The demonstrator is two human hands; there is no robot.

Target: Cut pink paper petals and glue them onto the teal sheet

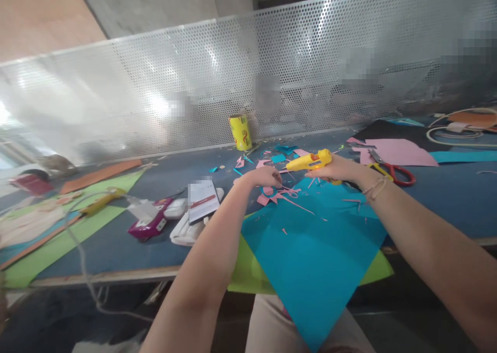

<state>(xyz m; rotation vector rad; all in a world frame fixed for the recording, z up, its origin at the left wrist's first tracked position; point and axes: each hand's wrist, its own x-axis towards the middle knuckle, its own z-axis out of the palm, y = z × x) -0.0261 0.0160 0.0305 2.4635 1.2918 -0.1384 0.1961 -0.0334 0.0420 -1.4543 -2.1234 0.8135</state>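
Observation:
My right hand [336, 167] is wrapped round a yellow hot glue gun [309, 161], its nozzle pointing left toward my other hand. With fingers curled together, my left hand [266, 177] is just above a pink and blue paper flower [267, 194]. What its fingertips pinch, if anything, is too small to make out. Below both hands lies a large blue paper sheet [314, 249], one corner hanging over the table edge above my lap. A green sheet [252, 267] shows from under it. Thin pink paper strips [297, 204] are scattered on the blue sheet.
Red-handled scissors [402, 176] lie at right by pink paper [404, 151]. A yellow can-like container [240, 133] stands by the perforated metal screen [295, 58]. At left are a phone [203, 200], a purple power strip [149, 229] and another yellow glue gun [103, 202] with a trailing cord.

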